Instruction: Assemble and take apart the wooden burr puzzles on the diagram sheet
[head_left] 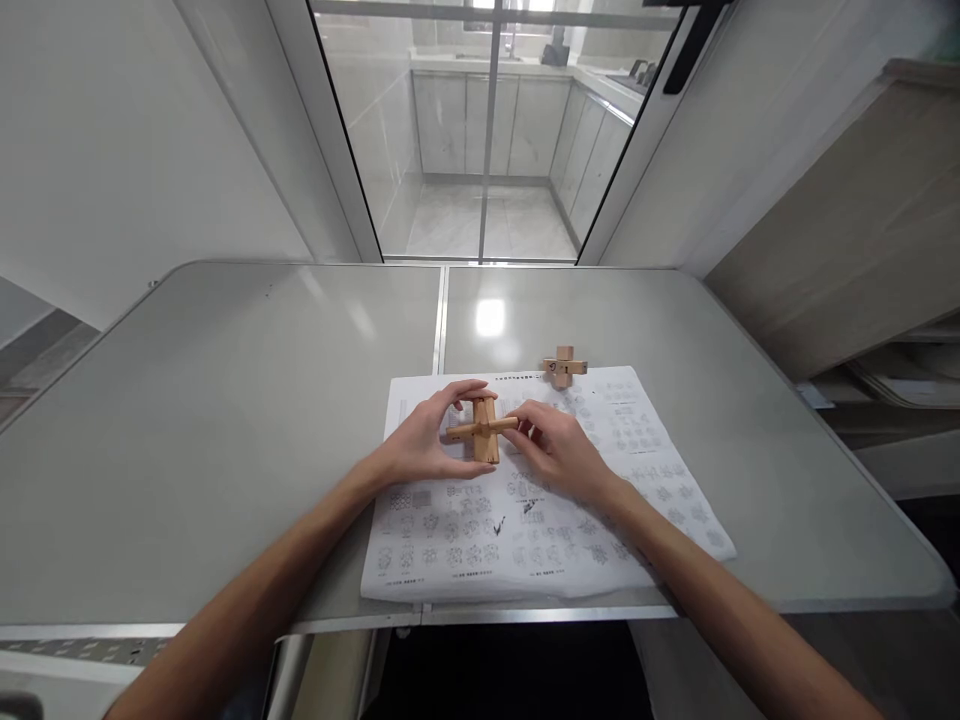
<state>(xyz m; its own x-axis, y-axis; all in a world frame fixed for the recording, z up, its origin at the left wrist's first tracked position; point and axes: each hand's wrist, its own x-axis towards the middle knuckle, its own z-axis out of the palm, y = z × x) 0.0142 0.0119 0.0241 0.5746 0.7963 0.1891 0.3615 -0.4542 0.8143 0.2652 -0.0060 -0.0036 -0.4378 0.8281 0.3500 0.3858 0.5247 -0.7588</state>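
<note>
A wooden burr puzzle point(486, 440) of crossed bars is held just above a printed paper sheet point(465, 580). My left hand point(427, 432) grips it from the left, with fingers at its top end and the thumb along its bottom end. From the right, my right hand point(559, 445) pinches the tip of the round-looking crosswise bar between thumb and fingers. Some of the right fingers are curled out of sight. Rows of small puzzle diagrams cover the sheet.
Another wooden burr puzzle point(565, 367) rests at the sheet's top edge. The grey folding table point(225, 420) has a metal seam point(441, 320) across it. Beyond its far edge stands a glass door point(450, 130); wooden shelving point(840, 220) is at the right.
</note>
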